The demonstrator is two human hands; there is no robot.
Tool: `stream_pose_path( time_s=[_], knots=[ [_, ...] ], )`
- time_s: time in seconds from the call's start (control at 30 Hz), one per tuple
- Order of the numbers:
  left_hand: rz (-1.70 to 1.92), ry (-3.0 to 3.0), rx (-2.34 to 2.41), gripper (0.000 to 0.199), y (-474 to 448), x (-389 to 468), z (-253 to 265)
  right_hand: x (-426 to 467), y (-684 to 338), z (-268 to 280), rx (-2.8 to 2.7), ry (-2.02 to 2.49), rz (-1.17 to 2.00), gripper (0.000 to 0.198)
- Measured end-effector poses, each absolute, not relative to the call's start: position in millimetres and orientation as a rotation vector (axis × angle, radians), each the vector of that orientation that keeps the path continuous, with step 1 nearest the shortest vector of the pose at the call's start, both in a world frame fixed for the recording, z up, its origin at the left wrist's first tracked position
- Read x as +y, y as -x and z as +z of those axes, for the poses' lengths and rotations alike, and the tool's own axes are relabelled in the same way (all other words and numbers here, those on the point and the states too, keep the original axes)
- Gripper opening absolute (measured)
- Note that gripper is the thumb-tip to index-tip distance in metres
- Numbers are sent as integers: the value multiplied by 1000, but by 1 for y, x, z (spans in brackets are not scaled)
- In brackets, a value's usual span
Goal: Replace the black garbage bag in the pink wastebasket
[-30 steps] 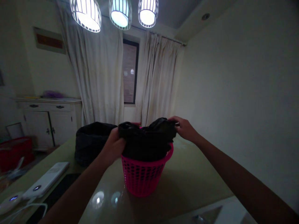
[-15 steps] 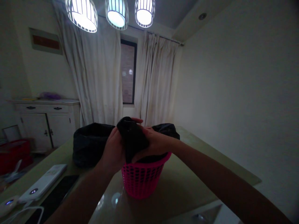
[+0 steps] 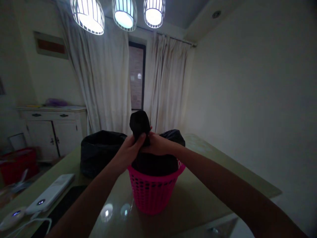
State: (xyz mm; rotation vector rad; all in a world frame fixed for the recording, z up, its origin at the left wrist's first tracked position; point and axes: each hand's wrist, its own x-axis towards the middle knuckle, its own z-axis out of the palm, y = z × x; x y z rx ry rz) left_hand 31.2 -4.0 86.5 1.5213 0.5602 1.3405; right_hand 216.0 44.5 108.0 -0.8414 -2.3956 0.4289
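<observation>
We count one pink basket (image 3: 151, 191), two black bags (image 3: 153, 162) (image 3: 99, 152), three ceiling lamps (image 3: 125, 15), two white devices (image 3: 49, 195), and our two hands (image 3: 130, 150) (image 3: 158, 145).

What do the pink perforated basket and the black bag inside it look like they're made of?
The pink perforated basket looks like moulded plastic: rigid wall, regular punched holes, a faint sheen. The black bag looks like thin plastic film, probably a bin liner: it bunches and crinkles where both hands gather it.
</observation>
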Motion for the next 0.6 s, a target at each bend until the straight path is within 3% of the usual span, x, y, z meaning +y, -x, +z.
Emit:
stream_pose_path(
  time_s=[0.1, 0.2, 0.27, 0.43, 0.5, 0.6],
  knots=[
    [1405, -1176, 468, 56, -39, -4, 92, 46, -250, 121, -2574, 996, 227, 46],
    [1468, -1060, 416, 55, -29, -5, 92, 53, -305, 139, -2498, 1284, -103, 23],
    [1488, -1080, 421, 55, -25, -6, 92, 54, -336, 152, -2371, 1359, -176, 26],
    [1508, -1266, 527, 56, -32, -3, 91, 43, -369, 178, -2165, 1180, -93, 50],
    [1497, -1349, 585, 56, -35, 0, 91, 36, -370, 184, -2070, 1110, 5, 45],
    [1534, -1254, 606, 52, -34, 6, 91, 26, -367, 189, -1923, 1072, 305, 24]
  ],
)
